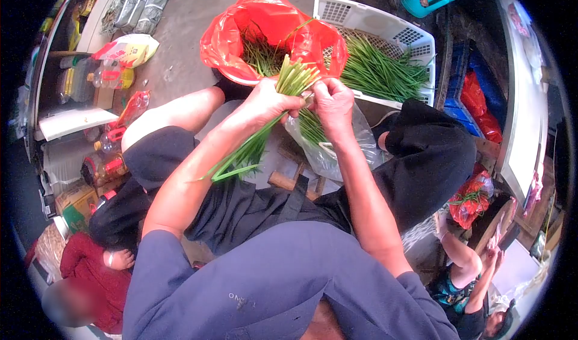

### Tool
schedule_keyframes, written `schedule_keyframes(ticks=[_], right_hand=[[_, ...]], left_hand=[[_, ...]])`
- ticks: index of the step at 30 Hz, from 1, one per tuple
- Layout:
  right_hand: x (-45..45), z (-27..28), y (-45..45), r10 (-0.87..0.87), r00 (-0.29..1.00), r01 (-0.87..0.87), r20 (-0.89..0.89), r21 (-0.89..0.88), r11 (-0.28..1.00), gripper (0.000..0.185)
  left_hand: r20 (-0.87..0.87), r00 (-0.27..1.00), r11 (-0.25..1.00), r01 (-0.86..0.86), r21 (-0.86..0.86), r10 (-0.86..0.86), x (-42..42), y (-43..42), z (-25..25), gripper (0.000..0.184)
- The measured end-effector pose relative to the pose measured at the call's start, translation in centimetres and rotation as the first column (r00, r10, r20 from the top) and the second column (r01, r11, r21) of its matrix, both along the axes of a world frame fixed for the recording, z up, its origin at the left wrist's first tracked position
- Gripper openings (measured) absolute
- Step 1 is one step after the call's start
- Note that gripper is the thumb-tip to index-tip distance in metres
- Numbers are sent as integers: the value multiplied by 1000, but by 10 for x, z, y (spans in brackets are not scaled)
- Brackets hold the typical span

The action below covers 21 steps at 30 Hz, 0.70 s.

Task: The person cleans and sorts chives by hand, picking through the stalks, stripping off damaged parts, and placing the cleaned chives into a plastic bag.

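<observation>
My left hand is closed round a bunch of garlic chives, with the pale cut ends pointing up and away and the green leaves trailing down past my wrist. At the stems, the fingers of my right hand are pinched together beside the bunch; what they grip is too small to make out. Just beyond both hands stands a container lined with a red plastic bag, holding loose green scraps. Under my right hand, a clear plastic bag has more green stalks inside.
A white plastic basket of long green chives stands at the back right. Bottles and packages line the left side. One person in a red sweater is at lower left, another person at lower right, near a red bag.
</observation>
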State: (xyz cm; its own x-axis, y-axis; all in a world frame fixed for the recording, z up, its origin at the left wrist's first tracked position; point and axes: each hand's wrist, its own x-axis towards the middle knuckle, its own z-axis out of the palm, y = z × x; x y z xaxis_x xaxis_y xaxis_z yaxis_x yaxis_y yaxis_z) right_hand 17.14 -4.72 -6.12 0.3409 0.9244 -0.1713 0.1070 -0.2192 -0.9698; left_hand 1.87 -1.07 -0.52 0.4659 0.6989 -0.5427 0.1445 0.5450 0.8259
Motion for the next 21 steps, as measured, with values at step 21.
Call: schedule_keyframes(ticks=[21], right_hand=[[16,6,9,-124,809,103,-575,-70,992,13]], left_hand=[[121,983,985,-120,-121,135,0,0,-2,16]])
